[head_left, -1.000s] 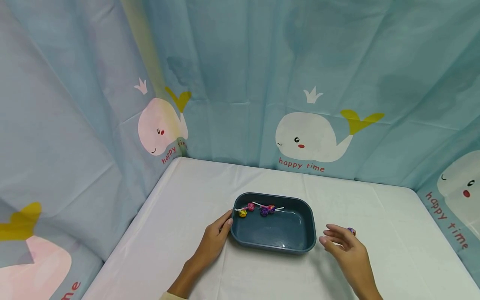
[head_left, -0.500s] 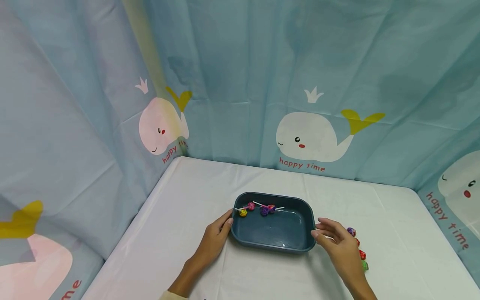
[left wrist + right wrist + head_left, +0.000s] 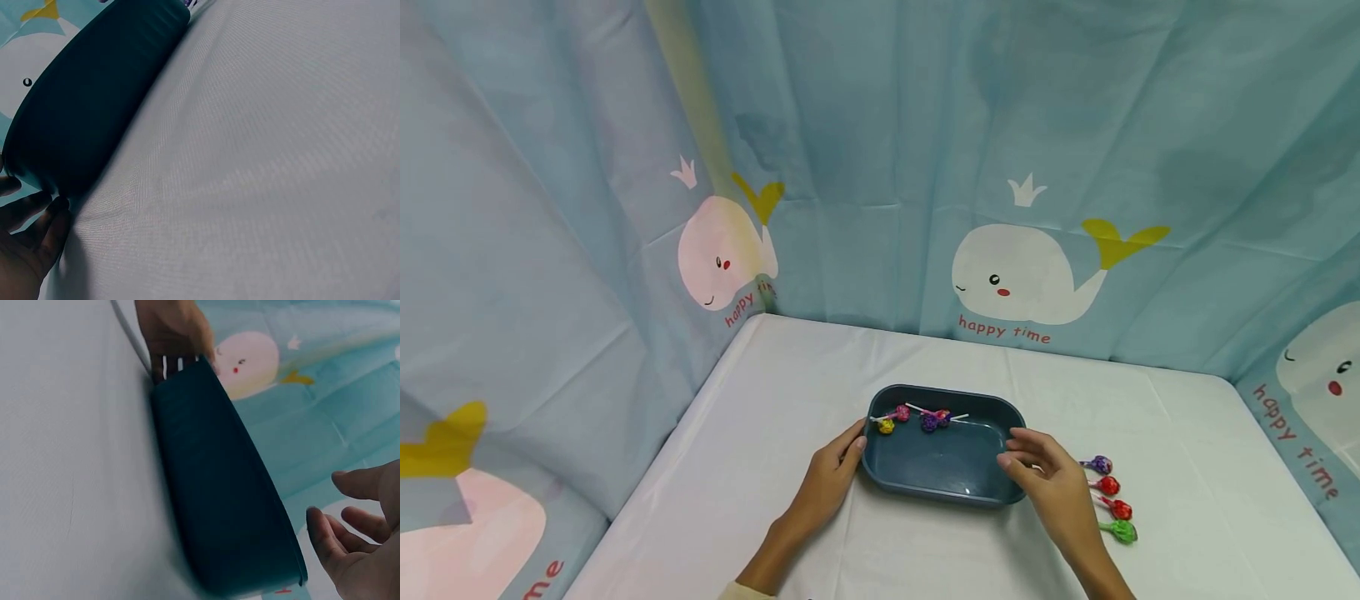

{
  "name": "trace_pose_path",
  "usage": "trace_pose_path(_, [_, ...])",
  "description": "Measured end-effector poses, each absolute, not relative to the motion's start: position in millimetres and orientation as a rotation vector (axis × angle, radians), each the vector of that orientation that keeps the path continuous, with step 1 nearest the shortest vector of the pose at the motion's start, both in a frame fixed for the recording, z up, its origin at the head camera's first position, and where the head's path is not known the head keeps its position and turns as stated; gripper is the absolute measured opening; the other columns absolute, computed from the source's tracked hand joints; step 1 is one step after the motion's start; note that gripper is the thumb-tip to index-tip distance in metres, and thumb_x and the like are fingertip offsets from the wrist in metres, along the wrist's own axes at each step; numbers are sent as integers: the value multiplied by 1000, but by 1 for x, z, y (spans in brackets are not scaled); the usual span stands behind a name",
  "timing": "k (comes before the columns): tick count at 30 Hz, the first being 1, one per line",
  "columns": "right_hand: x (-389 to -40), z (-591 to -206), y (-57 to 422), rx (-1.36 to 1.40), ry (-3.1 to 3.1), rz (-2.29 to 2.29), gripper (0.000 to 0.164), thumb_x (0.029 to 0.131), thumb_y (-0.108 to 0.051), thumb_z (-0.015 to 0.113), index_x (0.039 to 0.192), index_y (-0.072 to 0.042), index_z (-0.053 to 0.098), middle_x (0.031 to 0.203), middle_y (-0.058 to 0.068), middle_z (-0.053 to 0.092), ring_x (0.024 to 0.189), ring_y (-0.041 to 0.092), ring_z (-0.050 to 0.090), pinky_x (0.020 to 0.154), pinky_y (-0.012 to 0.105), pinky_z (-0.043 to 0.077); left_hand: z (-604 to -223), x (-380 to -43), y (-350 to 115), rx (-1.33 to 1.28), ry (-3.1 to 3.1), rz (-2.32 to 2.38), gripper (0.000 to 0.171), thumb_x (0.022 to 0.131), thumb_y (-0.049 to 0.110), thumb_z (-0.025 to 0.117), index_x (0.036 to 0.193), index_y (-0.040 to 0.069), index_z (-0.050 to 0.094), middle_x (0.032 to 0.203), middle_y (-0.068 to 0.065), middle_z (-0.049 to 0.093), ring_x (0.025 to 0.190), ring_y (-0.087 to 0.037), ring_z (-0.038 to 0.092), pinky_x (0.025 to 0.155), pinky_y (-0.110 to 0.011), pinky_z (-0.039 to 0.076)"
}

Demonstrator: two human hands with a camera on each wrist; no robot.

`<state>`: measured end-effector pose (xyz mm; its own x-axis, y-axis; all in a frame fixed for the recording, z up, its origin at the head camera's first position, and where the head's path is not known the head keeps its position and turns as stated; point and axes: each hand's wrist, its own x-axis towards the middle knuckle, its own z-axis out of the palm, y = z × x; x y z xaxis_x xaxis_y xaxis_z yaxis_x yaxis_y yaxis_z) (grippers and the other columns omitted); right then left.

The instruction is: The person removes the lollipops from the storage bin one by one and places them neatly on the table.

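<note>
A dark blue-green plastic tray sits on the white cloth. My left hand grips its left end, thumb at the rim and fingers against the outer wall. Over the tray's right end is my right hand, fingers loosely bent; thumb and fingertips stand apart with nothing between them in the right wrist view. Inside the tray, near the back left, lie a yellow lollipop, a pink lollipop, a purple lollipop and a red-and-purple one beside it.
Right of my right hand, a blue-purple lollipop, two red lollipops, one nearer the back, and a green lollipop lie in a row, their sticks partly hidden by the hand. A blue whale-print curtain encloses the table's back and sides.
My right hand has moved left from beside the lollipop row to over the tray's right end, uncovering the row. The left hand and the tray have stayed in place.
</note>
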<state>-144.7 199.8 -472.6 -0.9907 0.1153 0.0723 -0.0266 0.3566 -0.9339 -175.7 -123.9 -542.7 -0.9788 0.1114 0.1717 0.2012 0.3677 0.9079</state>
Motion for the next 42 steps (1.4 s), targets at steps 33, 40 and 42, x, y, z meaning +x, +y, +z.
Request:
trace_pose_path(33, [-187, -488, 158, 95, -2628, 1627, 48, 91, -18, 86, 135, -10, 69, 135, 7, 71, 113, 22, 72, 101, 43, 60, -546, -176, -124, -275, -2522, -1672, 49, 113, 35, 53, 156, 12, 54, 158, -2, 55, 148, -18, 49, 121, -45, 41])
trace_pose_path(40, [-194, -489, 150, 116, -2661, 1588, 44, 92, -23, 86, 133, -14, 72, 126, 7, 74, 111, 23, 73, 85, 36, 63, -546, -176, -124, -276, -2517, -1678, 48, 113, 33, 53, 156, 12, 54, 158, -2, 55, 148, -18, 49, 122, -47, 41])
trace_pose_path(42, [-196, -491, 147, 118, -2673, 1582, 43, 92, -21, 86, 133, -14, 72, 125, 7, 74, 111, 24, 73, 84, 35, 62, -546, -176, -124, -278, -2517, -1690, 49, 114, 34, 52, 157, 11, 54, 158, -4, 55, 149, -18, 48, 122, -47, 40])
